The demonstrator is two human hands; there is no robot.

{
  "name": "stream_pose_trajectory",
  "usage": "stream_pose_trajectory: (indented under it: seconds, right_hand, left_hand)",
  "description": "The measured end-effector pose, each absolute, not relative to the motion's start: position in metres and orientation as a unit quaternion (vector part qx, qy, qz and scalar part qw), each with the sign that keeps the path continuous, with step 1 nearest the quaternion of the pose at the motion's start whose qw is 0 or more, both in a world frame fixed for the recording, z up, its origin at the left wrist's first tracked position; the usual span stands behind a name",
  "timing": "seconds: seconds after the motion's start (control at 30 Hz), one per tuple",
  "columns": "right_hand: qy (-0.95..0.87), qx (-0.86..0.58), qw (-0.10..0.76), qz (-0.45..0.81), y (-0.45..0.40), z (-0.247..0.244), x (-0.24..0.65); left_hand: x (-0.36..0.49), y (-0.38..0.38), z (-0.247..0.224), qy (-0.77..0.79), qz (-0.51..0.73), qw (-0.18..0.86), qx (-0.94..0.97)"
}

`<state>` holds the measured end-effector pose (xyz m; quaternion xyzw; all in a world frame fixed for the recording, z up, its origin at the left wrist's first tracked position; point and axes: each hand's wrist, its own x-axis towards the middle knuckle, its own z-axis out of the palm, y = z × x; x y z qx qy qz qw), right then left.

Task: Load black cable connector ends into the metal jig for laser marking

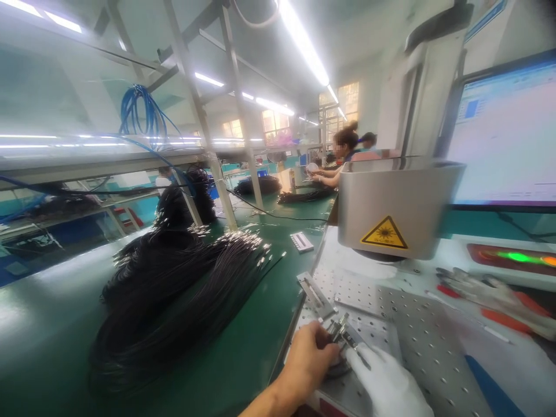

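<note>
With fingers (330, 352) of left hand (306, 354), pinching small metal piece (339, 330) over holed plate (379, 331); can't tell grip of gloved right hand (388, 382) alongside. Best to brace with left, nudge gently with right, no forcing imo.

Head view: left hand (310, 353), bare, and right hand (384, 376), white-gloved, at small metal parts (339, 329) over a perforated plate (428, 333)
Fingers of both hands meet around the parts; exact grip blurred. Slotted metal bar (315, 296) lies just beyond, at the plate's left side. Grey housing (397, 202) with yellow warning triangle (385, 233) overhangs the far end; lit monitor (506, 133) right of it, green and orange lights (516, 257) below. Left: green tabletop (47, 341) bearing black cables (174, 289) in heaped loops, pale ends fanned out; small pale block (302, 242) apart from them. Blue coil (141, 113) on rack above; co-worker (345, 147) seated further back, arms forward
</note>
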<state>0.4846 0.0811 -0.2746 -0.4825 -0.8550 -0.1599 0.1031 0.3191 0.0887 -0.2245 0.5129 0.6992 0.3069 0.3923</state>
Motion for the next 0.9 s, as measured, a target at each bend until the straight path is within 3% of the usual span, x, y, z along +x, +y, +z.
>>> stream_pose_trajectory:
  seconds: [0.13, 0.5, 0.7, 0.9]
  right_hand:
    - [-0.855, -0.474, 0.133, -0.165, 0.079, -0.267, 0.485]
    - [-0.852, -0.489, 0.133, -0.135, 0.083, -0.279, 0.486]
    - [-0.859, -0.480, 0.149, -0.096, 0.091, -0.302, 0.491]
    - [-0.868, -0.478, 0.097, -0.096, 0.099, -0.297, 0.483]
  left_hand:
    - [0.323, 0.092, -0.228, 0.713, 0.288, 0.393, 0.504]
    - [0.336, 0.087, -0.204, 0.753, 0.170, 0.275, 0.572]
    - [0.328, 0.095, -0.214, 0.723, 0.205, 0.331, 0.571]
    - [0.325, 0.103, -0.218, 0.712, 0.185, 0.339, 0.586]
